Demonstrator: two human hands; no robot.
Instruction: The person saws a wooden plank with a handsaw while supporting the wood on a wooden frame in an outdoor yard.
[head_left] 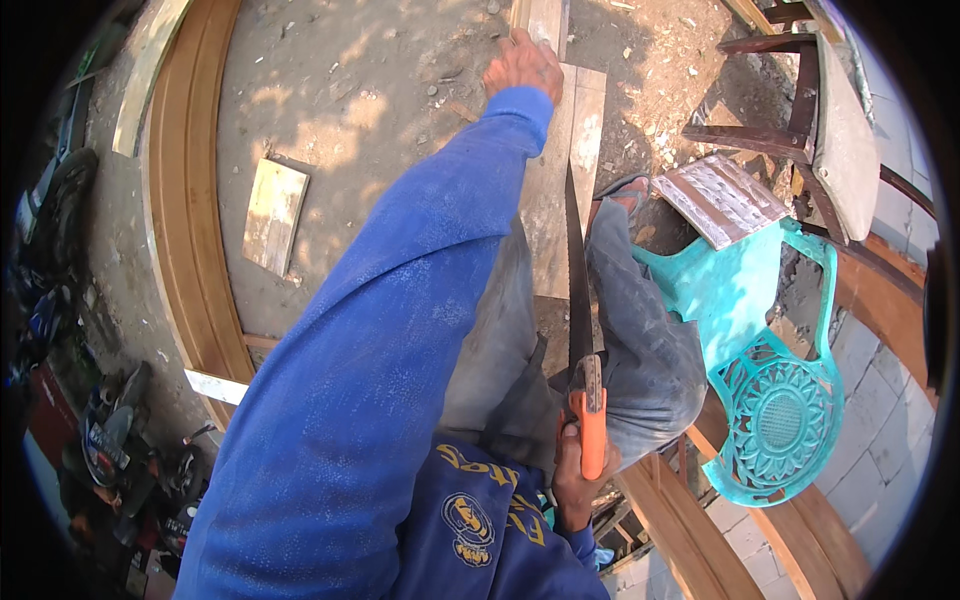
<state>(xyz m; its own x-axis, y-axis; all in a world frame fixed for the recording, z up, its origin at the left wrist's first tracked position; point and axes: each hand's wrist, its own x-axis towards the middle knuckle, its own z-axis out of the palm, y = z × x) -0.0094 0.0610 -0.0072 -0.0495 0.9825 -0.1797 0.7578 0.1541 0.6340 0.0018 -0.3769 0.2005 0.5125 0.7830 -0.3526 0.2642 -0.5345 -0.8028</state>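
My left hand [523,68] grips the far end of a pale wooden board [548,240], its fingers bent over a narrower strip of wood [540,18] at the top. My right hand [572,470] holds the orange handle of a hand saw [592,430] low in the view, beside my right knee. The long dark blade [576,260] points away from me and lies along the board between my legs, its far part at a line in the wood. My blue left sleeve hides part of the board.
A turquoise plastic chair [775,420] carries a weathered wooden panel [720,195]. A dark wooden chair [830,130] stands behind it. Long planks [195,240] curve along the left and lower right. A short board [273,215] lies on the dirt. Motorbikes [110,460] stand at far left.
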